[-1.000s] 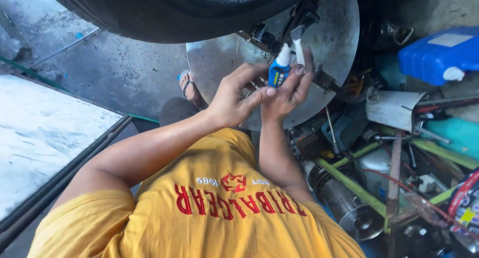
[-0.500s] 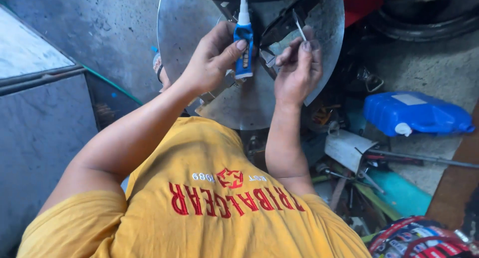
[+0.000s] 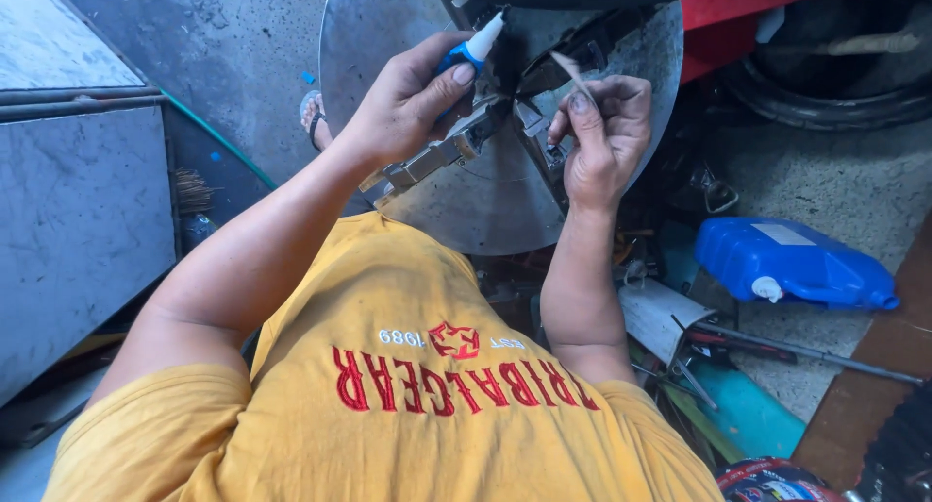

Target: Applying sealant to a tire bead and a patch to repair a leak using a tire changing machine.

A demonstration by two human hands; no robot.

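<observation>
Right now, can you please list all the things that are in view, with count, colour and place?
Small bottle with white nozzle: one, blue, in the left hand, nozzle pointing up and right.
Thin strip: one, pale, pinched in the right hand's fingertips.
Round metal plate: one, grey, behind both hands.
Clamp jaws on the plate: several, dark metal, at the plate's middle.
Jug: one, blue with white cap, lying on the floor at right.
Tyre: one, black, upper right.
Metal bench: one, grey, at left.
Sandal: one, on the floor left of the plate.
Shirt: one, yellow with red print.
Left hand: holds the bottle.
Right hand: holds the strip.
</observation>
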